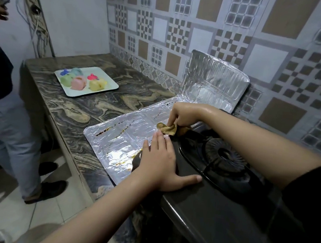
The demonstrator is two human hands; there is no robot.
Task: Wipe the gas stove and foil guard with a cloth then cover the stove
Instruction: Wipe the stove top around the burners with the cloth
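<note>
Your right hand (184, 117) pinches the cloth (167, 129) beside the stove (216, 202), left hand (158, 166) flat and released; foil guard (118, 136) looks stained, covering remains.

Silver foil guard (126, 137) with brown stains, mustard cloth (167, 129), black stove (218, 186), swirled marble counter (90, 102)

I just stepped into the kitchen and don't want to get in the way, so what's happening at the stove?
A person is cleaning around the gas stove. Their right hand pinches a small yellowish cloth at the edge where the foil guard meets the stove. Their left hand lies flat, pressing down across the foil and the stove's edge. One foil panel lies flat on the counter, with brown grease streaks visible; another stands against the tiled wall. The stove is uncovered. A second person stands at the left.
</note>
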